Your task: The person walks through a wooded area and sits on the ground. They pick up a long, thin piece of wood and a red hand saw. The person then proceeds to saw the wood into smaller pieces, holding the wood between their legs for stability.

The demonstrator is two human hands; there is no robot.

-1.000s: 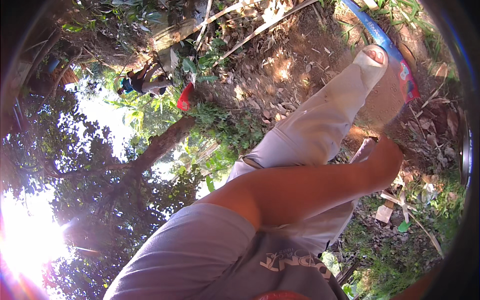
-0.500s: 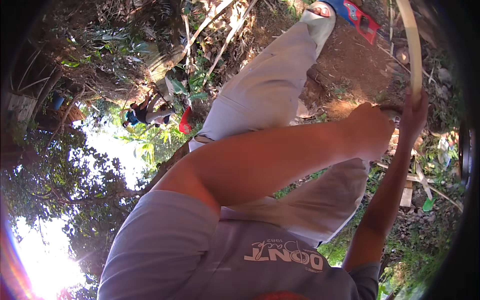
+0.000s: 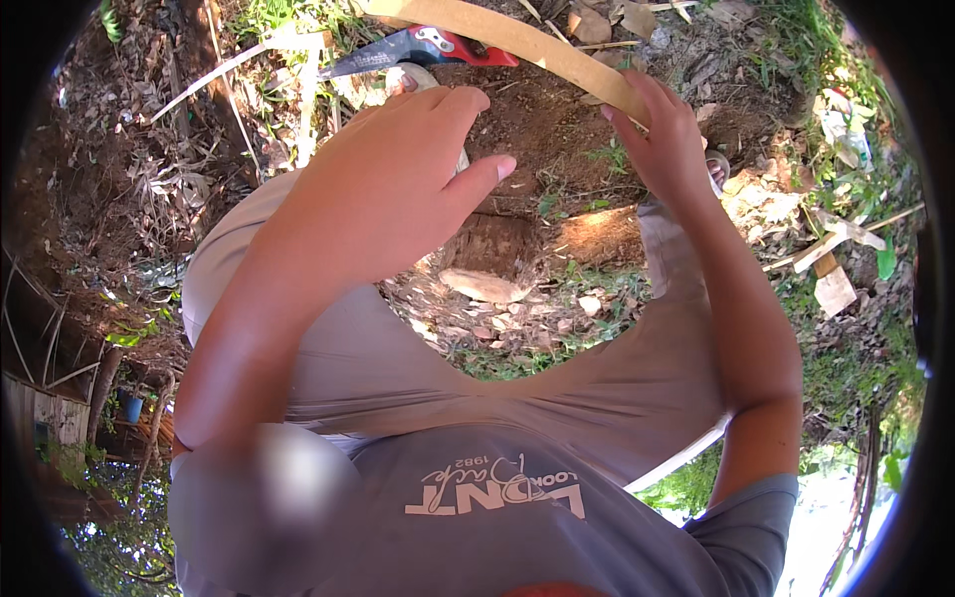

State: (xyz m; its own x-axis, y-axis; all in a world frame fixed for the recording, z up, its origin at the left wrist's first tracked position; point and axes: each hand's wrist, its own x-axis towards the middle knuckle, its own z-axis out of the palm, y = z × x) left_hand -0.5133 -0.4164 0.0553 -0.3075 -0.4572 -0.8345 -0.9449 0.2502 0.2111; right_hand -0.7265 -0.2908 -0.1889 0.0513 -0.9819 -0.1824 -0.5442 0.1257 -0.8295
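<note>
My right hand (image 3: pixel 668 139) grips the near end of a pale, flat, curved strip (image 3: pixel 537 45) that looks like wood or bamboo. The strip arches up and left, out past the top edge. My left hand (image 3: pixel 408 164) hovers left of it, back of the hand up, thumb apart from the fingers. Nothing shows in it, though its palm is hidden. Beyond my left hand lies a saw (image 3: pixel 428 48) with a red handle and a dark blade, partly next to my foot.
Bare soil (image 3: pixel 542 124) with a flat pale stone (image 3: pixel 484 286) and dry chips lies between my legs. Wood pieces (image 3: pixel 834 284) lie at the right among leaves. Thin sticks (image 3: pixel 231 80) stand at the upper left. A blue container (image 3: pixel 131 406) is at the far left.
My view has turned. My left hand has come away from beside my right hand and the strip, moving left. My right hand still holds the strip, which now slants up to the left.
</note>
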